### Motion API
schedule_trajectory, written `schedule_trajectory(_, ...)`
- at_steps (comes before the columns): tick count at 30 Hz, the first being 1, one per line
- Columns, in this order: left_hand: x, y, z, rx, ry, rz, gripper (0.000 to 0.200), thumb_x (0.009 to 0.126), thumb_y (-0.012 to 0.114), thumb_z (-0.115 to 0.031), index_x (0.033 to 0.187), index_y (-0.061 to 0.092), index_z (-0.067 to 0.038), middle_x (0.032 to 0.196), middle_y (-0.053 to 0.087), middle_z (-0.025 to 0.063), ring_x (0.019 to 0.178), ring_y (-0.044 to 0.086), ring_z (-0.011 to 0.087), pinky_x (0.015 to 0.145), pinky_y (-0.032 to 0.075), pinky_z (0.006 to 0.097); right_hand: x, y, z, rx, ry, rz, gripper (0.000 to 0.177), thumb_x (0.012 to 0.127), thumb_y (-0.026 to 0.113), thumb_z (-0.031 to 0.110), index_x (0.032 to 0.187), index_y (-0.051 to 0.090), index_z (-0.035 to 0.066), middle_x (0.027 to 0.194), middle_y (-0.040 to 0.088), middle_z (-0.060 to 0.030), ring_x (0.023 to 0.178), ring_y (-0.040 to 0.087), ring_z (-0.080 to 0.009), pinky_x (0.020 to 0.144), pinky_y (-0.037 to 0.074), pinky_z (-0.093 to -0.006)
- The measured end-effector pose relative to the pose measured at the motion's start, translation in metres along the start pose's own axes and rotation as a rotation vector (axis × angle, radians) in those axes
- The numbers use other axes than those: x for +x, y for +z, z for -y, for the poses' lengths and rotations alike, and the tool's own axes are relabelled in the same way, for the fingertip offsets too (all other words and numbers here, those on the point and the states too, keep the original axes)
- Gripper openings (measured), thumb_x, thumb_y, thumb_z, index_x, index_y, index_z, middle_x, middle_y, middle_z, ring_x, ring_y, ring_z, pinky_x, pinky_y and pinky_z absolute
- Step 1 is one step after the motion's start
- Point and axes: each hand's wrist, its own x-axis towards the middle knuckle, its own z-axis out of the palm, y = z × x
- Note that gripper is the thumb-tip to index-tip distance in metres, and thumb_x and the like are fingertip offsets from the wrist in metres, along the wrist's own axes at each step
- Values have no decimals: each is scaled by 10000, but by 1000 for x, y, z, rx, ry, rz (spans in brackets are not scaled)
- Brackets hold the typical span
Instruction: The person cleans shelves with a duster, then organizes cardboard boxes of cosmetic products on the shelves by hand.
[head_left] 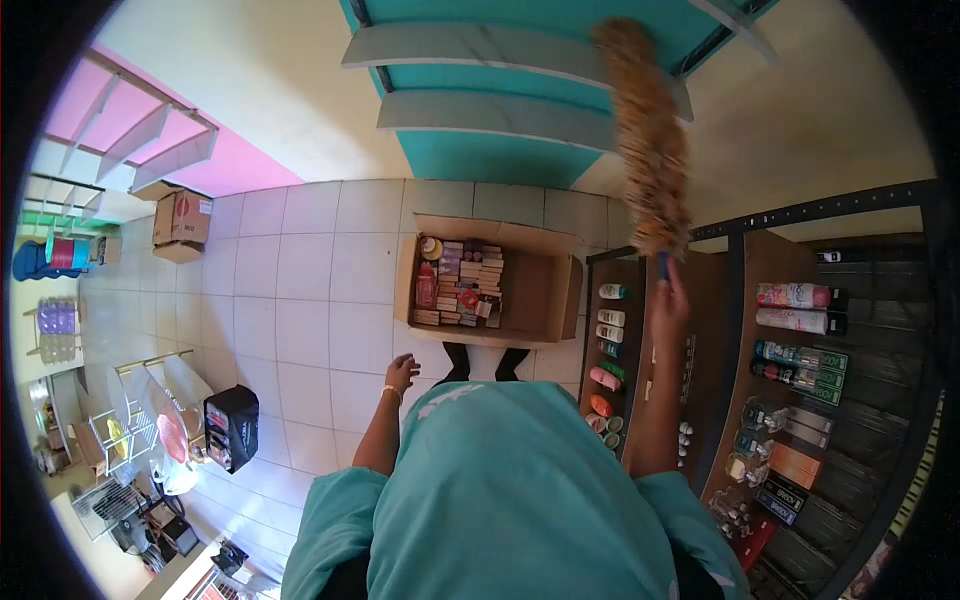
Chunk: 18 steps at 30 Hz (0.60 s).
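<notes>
My right hand [672, 288] is raised on the right, its fingers wrapped around the handle of a brown feather duster [650, 150]. The duster's fluffy head points up and overlaps the right ends of two grey marbled wall shelves [480, 53] on a teal panel. Low on the left, my left hand [402, 372] hangs with fingers loosely apart, holding nothing. Close to it, an open cardboard box [540, 325] stands on the floor in front of my feet. Many small packets [465, 280] and a red item fill its left side.
At right, a dark shelf rack [745, 330] carries bottles, spray cans [793, 295] and small boxes. A black bag [231, 428] and a white wire rack [125, 420] stand left on the tiled floor [300, 270]. Another carton [182, 222] lies by the far wall.
</notes>
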Motion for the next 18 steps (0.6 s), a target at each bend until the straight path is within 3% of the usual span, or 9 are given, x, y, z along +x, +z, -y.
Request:
schedule_trajectory(1,1,-2,7,23,-20,2,345,792,459,-265,1089,458,-90,852,594,63,734,561,172,538,408,318,-5,-14,-5,1,138,-40,353,863,386,204,1202,405,108,1078,521,-114,934,533,-228,747,426,-296)
schedule_trajectory(3,2,-4,17,26,-34,12,350,786,464,-270,1086,461,-91,863,594,65,737,562,174,542,411,318,-14,-23,-17,-20,35,-240,355,862,393,215,1199,409,101,942,547,-91,779,543,-186,657,426,-278)
schedule_trajectory(5,-2,-7,22,44,-44,24,349,784,465,-267,1087,462,-93,870,594,65,743,563,175,547,413,319,-33,-26,-13,181,238,-303,349,858,410,241,1171,424,86,762,524,-44,587,491,-130,523,386,-251)
schedule_trajectory(6,-4,-8,22,58,-50,25,350,785,459,-270,1089,464,-96,876,593,68,759,565,180,556,419,321,-51,-22,-2,396,488,-260,347,854,424,262,1145,438,74,650,489,-8,473,435,-95,433,346,-232)
schedule_trajectory(7,-5,-9,22,61,-56,20,351,785,457,-274,1088,465,-96,878,593,69,766,566,182,560,422,323,-71,-12,-6,445,413,-224,298,851,429,273,1069,464,74,596,455,2,424,400,-82,386,300,-225)
schedule_trajectory(10,-5,-9,24,49,-52,8,354,784,452,-284,1085,471,-98,882,592,70,781,568,186,564,429,327,-125,21,1,392,567,-91,179,841,449,220,853,491,46,583,419,9,431,380,-86,410,324,-224)
schedule_trajectory(11,-4,-9,24,42,-44,10,354,784,449,-288,1082,474,-99,883,593,71,783,569,186,560,431,326,-140,28,-16,465,746,90,171,834,464,208,834,493,40,579,417,11,419,375,-86,398,316,-229)
schedule_trajectory(13,1,-12,31,49,-24,37,334,787,448,-288,1061,496,-104,867,598,69,755,575,180,521,428,295,-148,45,-66,647,499,329,167,824,491,182,894,511,33,572,415,24,444,382,-67,409,308,-222)
schedule_trajectory(18,8,-14,29,30,-28,37,304,812,443,-280,1055,504,-108,862,599,61,766,580,163,501,416,258,-99,99,-73,82,94,468,219,821,501,159,981,531,12,583,439,14,475,415,-72,452,354,-222)
